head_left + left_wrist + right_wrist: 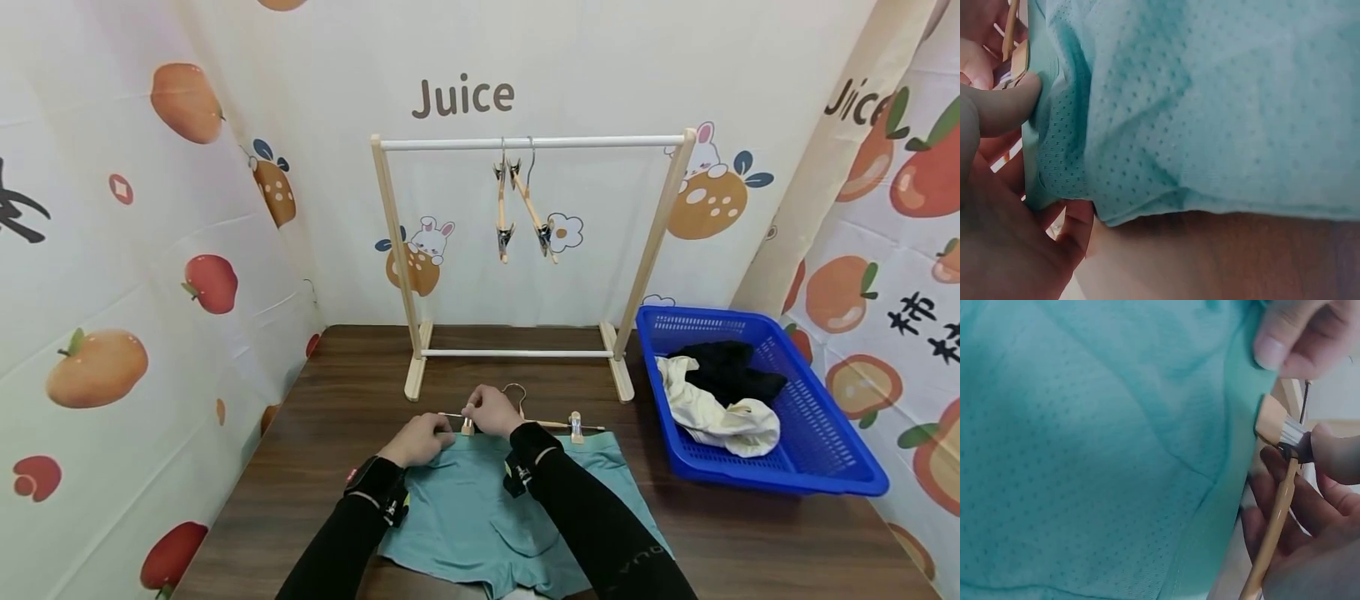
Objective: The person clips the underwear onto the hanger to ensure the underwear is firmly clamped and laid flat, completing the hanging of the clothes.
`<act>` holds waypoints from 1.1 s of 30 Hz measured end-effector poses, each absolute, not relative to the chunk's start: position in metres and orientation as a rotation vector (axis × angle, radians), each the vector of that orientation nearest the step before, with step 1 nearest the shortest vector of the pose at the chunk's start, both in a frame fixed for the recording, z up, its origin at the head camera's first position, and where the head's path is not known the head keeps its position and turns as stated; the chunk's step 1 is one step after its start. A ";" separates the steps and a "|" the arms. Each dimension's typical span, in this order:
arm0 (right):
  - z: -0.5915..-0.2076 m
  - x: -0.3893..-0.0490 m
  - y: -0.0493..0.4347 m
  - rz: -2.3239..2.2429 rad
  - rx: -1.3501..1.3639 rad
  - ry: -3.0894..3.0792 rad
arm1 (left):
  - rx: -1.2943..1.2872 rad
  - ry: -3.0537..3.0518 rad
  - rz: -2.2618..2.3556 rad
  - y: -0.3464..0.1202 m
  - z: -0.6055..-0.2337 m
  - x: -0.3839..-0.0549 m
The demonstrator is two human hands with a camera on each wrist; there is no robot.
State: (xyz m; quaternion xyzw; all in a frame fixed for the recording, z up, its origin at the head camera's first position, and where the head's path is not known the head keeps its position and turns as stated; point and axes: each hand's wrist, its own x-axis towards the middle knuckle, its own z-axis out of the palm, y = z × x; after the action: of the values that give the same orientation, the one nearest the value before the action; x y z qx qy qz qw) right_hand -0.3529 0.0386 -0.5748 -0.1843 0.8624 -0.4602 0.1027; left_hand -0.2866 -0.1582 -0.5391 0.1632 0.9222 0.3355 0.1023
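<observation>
Teal shorts [465,517] lie spread on the table, waistband toward the rack. My left hand [420,439] pinches the waistband near its left end, thumb on top and fingers behind, as the left wrist view shows. My right hand [492,411] pinches the left clip [1270,422] of a wooden clip hanger [555,424], with thumb and fingers on the clip's back end. That clip's wooden tip sits right at the waistband edge. The hanger's right clip [576,427] is at the waistband on the other side. Its hook [516,387] points toward the rack.
Behind the shorts stands a wooden rack with a white top rail [600,142]. Two clip hangers [502,208] hang from it. At the right a blue basket [832,442] holds a black cloth [727,375] and a cream cloth [727,425]. Printed curtains surround the table [300,467].
</observation>
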 end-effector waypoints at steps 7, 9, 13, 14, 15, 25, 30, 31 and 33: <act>-0.645 -0.397 0.040 -1.349 -0.574 2.458 | 0.459 2.700 0.970 -0.157 -0.535 -0.284; -0.612 -0.379 0.040 -1.339 -0.551 2.452 | 0.461 2.695 0.979 -0.158 -0.535 -0.284; -0.546 -0.345 0.038 -1.347 -0.399 2.465 | 0.475 2.697 1.001 -0.159 -0.535 -0.283; -0.538 -0.339 0.037 -1.353 -0.403 2.494 | 0.484 2.701 1.000 -0.160 -0.535 -0.284; -0.531 -0.334 0.036 -1.351 -0.394 2.523 | 0.492 2.701 1.003 -0.160 -0.536 -0.284; -0.527 -0.326 0.036 -1.343 -0.383 2.592 | 0.547 2.670 1.071 -0.164 -0.538 -0.286; -0.530 -0.327 0.040 -1.279 -0.406 2.576 | 0.411 2.684 1.135 -0.161 -0.539 -0.285; -0.530 -0.327 0.041 -1.265 -0.417 2.571 | 0.372 2.686 1.154 -0.161 -0.539 -0.285; -0.531 -0.326 0.043 -1.243 -0.461 2.564 | 0.313 2.690 1.195 -0.161 -0.539 -0.284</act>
State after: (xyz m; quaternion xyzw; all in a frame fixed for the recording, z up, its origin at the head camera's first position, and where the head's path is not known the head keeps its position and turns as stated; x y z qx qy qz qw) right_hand -0.3262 0.0430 -0.5310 -0.1584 0.8810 -0.4272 0.1272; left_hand -0.2842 -0.1607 -0.5389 0.1053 0.9050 0.4020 0.0907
